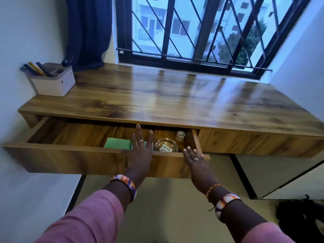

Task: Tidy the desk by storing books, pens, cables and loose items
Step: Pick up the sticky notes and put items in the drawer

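A wooden drawer (pixel 70 160) stands pulled out from under the desk top (pixel 175 95). Inside it lie a green book (pixel 117 143), a glass ashtray (pixel 166 145) with a small card in it, and a small round jar (pixel 180 135). My left hand (pixel 141 149) lies flat over the drawer's front edge, fingers spread and reaching into the drawer, holding nothing. My right hand (pixel 194 159) rests flat on the drawer front near its right corner, fingers apart. A white organiser box (pixel 54 83) with several pens (pixel 35 69) stands at the desk's back left.
A barred window (pixel 201 32) runs behind the desk and a dark blue curtain (pixel 87 32) hangs at its left. White walls close in on both sides. A second, closed drawer front (pixel 254 142) is on the right. A dark bag (pixel 301 218) lies on the floor at the lower right.
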`<state>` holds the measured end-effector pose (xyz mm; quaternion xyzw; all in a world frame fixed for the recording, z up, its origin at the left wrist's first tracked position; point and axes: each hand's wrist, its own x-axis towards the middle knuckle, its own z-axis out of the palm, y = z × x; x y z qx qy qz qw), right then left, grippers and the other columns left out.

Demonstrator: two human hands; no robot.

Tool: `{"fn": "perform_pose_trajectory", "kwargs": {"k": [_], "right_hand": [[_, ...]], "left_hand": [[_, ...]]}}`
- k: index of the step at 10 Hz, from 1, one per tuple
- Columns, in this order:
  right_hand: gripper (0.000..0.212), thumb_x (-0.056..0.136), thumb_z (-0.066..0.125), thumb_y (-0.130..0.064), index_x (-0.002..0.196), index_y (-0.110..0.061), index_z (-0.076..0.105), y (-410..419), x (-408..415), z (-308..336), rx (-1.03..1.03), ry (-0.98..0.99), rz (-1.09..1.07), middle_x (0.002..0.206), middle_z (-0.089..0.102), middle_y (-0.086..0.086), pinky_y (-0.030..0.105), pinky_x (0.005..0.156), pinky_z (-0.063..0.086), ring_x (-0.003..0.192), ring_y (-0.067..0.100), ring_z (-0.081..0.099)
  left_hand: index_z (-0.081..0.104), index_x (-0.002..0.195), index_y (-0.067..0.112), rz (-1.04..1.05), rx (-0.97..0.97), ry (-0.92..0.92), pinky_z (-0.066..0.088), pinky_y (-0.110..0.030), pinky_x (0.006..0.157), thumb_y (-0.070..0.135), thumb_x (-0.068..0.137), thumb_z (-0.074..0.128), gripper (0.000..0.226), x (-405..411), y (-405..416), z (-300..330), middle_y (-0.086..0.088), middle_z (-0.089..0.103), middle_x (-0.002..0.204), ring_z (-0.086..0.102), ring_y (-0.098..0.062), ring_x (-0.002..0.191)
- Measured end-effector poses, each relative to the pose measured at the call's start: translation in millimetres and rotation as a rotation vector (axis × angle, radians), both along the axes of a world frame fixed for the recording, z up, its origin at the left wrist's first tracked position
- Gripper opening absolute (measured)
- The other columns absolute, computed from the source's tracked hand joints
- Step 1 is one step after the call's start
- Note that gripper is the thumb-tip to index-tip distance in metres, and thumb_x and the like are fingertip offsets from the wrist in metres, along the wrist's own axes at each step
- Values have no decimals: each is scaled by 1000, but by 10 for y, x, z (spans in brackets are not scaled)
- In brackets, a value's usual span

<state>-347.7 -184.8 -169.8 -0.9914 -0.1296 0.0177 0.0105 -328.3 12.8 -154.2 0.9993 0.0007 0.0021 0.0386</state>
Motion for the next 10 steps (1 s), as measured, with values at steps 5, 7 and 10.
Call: {"fn": "perform_pose_trajectory", "kwargs": {"k": [5, 7, 10], "right_hand": [[62, 66, 44, 9, 126, -7, 48, 157, 1555, -185, 268, -476, 287, 123, 58, 11, 35, 105, 27, 114, 32, 50], [34, 68, 40, -5, 96, -11, 59, 352, 1618, -157, 288, -531, 190, 90, 62, 9, 34, 75, 34, 84, 25, 45], [10, 76, 57, -22, 75, -22, 66, 485, 2372, 1068, 314, -230, 465, 68, 68, 1, 28, 49, 47, 62, 24, 65]], "left_hand": [[46, 98, 12, -188, 48, -360, 50, -36, 72, 62, 60, 57, 63, 1337, 380, -229, -12, 68, 89, 65, -30, 82], [49, 87, 13, -209, 81, -306, 51, -36, 62, 65, 59, 62, 60, 1545, 459, -152, -11, 65, 82, 61, -32, 68], [64, 105, 19, -311, 24, 271, 50, -30, 72, 34, 85, 60, 26, 2197, -14, 1125, -3, 66, 104, 64, -23, 97]]}}
